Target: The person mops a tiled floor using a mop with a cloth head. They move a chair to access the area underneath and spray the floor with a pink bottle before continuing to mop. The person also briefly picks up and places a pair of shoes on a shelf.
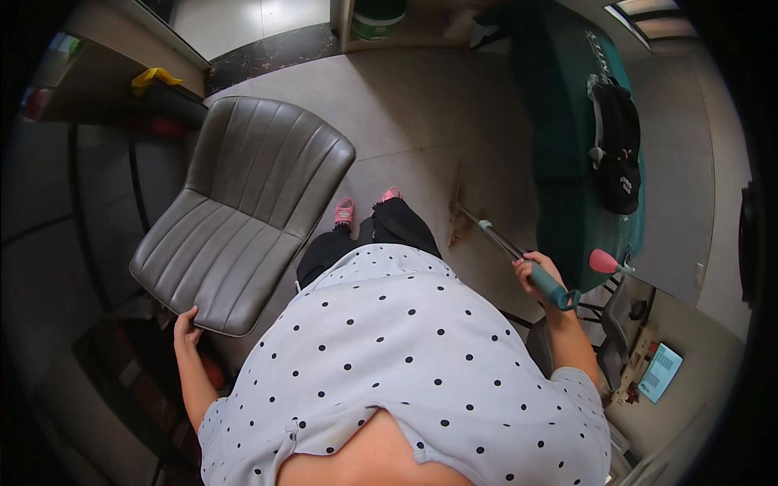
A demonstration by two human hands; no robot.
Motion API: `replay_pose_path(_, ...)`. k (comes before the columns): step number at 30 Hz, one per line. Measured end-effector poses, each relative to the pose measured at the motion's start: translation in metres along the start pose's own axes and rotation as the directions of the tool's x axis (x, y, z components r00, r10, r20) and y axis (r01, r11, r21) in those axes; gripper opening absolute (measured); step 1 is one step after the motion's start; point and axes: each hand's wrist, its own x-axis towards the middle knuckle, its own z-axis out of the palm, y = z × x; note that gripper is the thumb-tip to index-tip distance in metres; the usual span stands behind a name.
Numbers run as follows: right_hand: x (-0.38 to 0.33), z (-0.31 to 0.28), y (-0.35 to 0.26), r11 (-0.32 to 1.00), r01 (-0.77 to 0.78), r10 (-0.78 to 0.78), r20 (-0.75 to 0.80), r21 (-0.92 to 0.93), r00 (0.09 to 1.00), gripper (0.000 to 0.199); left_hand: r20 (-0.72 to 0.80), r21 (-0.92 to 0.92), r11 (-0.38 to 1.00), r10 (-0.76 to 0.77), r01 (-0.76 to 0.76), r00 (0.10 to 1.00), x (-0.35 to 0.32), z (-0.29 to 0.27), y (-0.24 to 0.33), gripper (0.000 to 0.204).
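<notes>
At the front edge of a grey padded chair [243, 211] is my left hand [188, 326], its fingers curled over the rim of the seat. The chair has stitched ribs on its seat and backrest and stands to my left, turned at an angle. My right hand [536, 274] is closed round the teal grip of a long-handled broom [502, 241], with a hanging loop at the grip's end. Its metal shaft slants down to the floor ahead of me. The broom's head is a thin, brownish, blurred shape, so its bristles are hard to make out.
On the right stands a table with a dark green cover [559, 162], bearing a black bag [617, 150] and a pink cup-shaped object [603, 261]. Another chair [616, 324] is beneath its near end. A green-and-white bucket [378, 20] sits at the far side; a yellow cloth [156, 79] lies far left.
</notes>
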Motion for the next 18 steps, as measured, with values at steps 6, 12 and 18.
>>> replay_pose_path(6, -0.024, 0.009, -0.019, 0.975, 0.169, -0.165, 0.034, -0.147, 0.986, 0.015, -0.395, 0.678, 0.729, 0.245, 0.101, 0.886, -0.051, 0.065, 0.026, 0.04)
replay_pose_path(12, -0.05, 0.034, -0.05, 0.911, 0.269, -0.267, 0.05, -0.313, 0.962, 0.015, 0.302, 0.84, -0.025, 0.851, -0.543, 0.429, -0.05, 0.19, 0.06, 0.034)
replay_pose_path(18, -0.068, 0.063, -0.114, 0.78, 0.412, -0.418, 0.098, -0.47, 0.903, 0.017, 0.674, 0.551, 0.154, 0.497, -0.82, 0.546, -0.086, 0.411, 0.008, 0.028)
